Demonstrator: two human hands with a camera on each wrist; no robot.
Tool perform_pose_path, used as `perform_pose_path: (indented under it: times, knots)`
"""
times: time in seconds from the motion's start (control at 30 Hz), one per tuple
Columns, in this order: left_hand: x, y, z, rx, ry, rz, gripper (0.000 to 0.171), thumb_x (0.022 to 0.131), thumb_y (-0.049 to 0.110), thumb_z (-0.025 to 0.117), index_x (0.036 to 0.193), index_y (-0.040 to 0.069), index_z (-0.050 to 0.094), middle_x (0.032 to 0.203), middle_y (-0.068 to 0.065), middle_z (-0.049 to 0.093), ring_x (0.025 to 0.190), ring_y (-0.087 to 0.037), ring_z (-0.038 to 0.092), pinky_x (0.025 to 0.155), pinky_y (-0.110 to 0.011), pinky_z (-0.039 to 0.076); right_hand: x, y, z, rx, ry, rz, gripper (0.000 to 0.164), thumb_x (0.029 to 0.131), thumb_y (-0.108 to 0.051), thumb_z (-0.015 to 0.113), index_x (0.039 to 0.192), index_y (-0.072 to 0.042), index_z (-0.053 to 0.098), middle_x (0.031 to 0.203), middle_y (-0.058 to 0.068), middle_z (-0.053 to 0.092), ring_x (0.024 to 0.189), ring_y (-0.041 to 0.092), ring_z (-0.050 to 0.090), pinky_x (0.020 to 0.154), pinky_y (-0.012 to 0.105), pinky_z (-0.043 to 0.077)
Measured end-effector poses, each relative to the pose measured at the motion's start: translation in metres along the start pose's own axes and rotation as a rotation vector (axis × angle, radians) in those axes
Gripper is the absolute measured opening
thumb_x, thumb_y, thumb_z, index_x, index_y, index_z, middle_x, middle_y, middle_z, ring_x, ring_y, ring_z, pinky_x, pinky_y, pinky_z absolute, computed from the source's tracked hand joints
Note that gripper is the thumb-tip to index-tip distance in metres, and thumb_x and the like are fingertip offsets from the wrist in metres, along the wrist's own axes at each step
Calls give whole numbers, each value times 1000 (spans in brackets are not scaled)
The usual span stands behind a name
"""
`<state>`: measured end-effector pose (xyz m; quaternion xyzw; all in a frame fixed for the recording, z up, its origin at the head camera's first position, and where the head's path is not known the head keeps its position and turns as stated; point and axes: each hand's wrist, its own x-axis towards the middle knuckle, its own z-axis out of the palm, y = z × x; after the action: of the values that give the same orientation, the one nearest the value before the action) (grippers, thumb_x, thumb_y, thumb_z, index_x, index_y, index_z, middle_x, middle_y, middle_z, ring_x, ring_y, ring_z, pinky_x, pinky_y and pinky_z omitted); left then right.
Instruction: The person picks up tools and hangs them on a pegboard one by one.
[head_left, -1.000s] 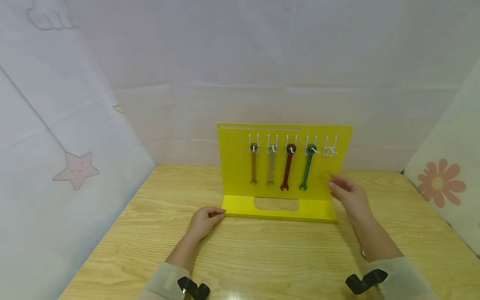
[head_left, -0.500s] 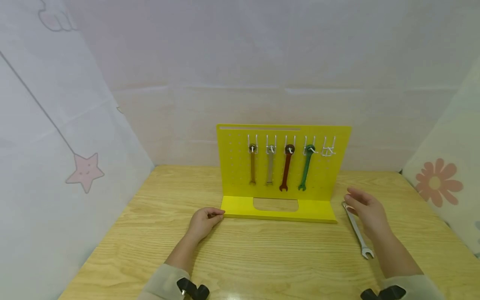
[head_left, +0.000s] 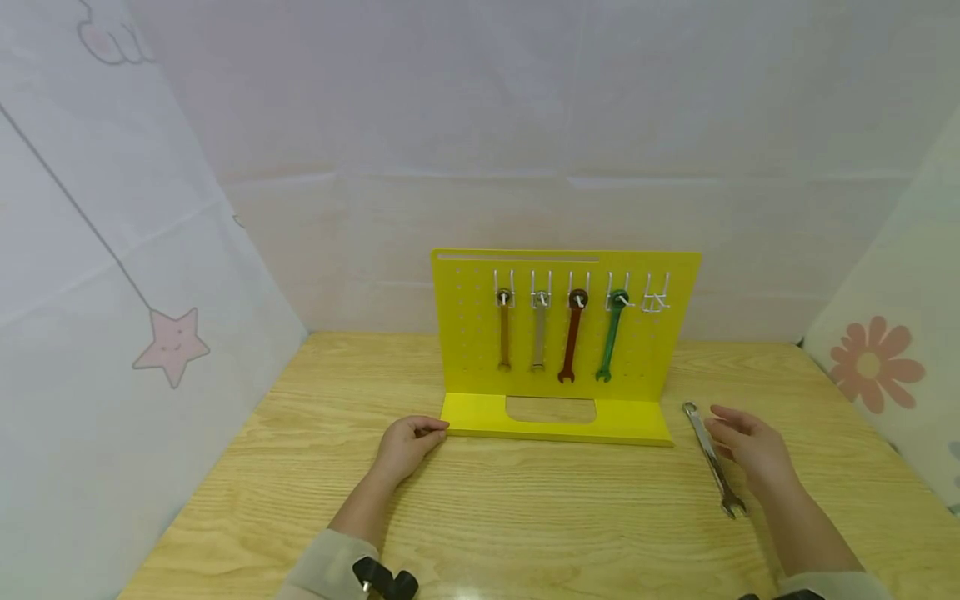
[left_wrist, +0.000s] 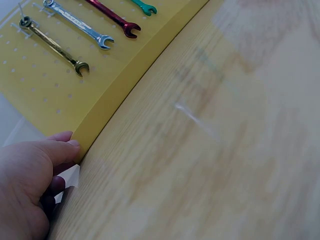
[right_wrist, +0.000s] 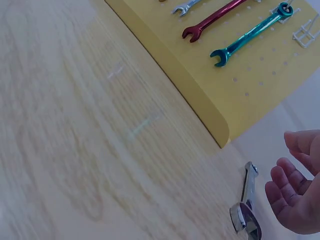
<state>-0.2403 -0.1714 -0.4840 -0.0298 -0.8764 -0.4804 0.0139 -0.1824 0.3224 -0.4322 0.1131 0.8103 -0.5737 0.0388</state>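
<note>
A yellow pegboard stand (head_left: 480,350) stands on the table, with gold (head_left: 504,337), silver (head_left: 539,333), red (head_left: 572,342) and green wrenches (head_left: 612,342) hanging from its hooks. At the stand's front left corner, my left hand (head_left: 405,446) pinches the base edge between thumb and fingers; the left wrist view has this hand (left_wrist: 35,180) at the corner too. A loose silver wrench (head_left: 711,458) lies right of the stand, its open end toward me. Just right of it is my right hand (head_left: 757,454), fingers loosely bent and holding nothing.
On the board's right side, a white wire hook (head_left: 656,296) carries no wrench. The wooden table (head_left: 525,517) runs back to a pale cloth (head_left: 510,208), and printed cloths hang at both sides.
My right hand has drawn back from the board's right side, moving right and toward me beside the loose wrench, uncovering it. The left hand stays at the stand's corner.
</note>
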Motion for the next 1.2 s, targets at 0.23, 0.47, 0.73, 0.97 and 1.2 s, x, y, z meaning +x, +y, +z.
perform_pose_path:
  times: [0.23,0.47,0.73,0.97,1.2]
  knots:
    - [0,0,0,4,-3,-1,12,90,13,71,100,12,78,101,-2,72,83,-11,58,75,-27,47,4,8,-4,-113,17,87,73,97,-43,57,149,2,34,118,3,65,89,-1,58,74,19,51]
    - [0,-1,1,-5,-8,-7,13,90,14,70,101,12,77,102,-2,71,84,-12,57,74,-28,46,8,15,-4,-108,5,104,71,97,-38,61,147,6,36,102,-4,68,82,3,62,72,21,54]
    - [0,-1,0,-4,-8,-3,13,90,14,70,100,12,77,100,-2,72,81,-12,56,72,-27,46,10,12,2,-92,13,115,66,97,-27,62,144,12,36,98,1,66,76,9,60,66,26,54]
    - [0,-1,0,5,-2,0,13,90,14,71,100,12,77,101,-2,72,83,-12,57,74,-27,47,13,9,10,-173,39,100,64,91,-19,69,137,16,42,101,17,66,77,15,58,64,27,53]
    - [0,1,-1,10,-2,4,13,90,14,71,101,10,77,101,-3,72,82,-12,57,74,-27,46,16,8,13,-317,46,92,58,91,-21,66,134,13,48,123,34,56,99,34,57,71,33,51]
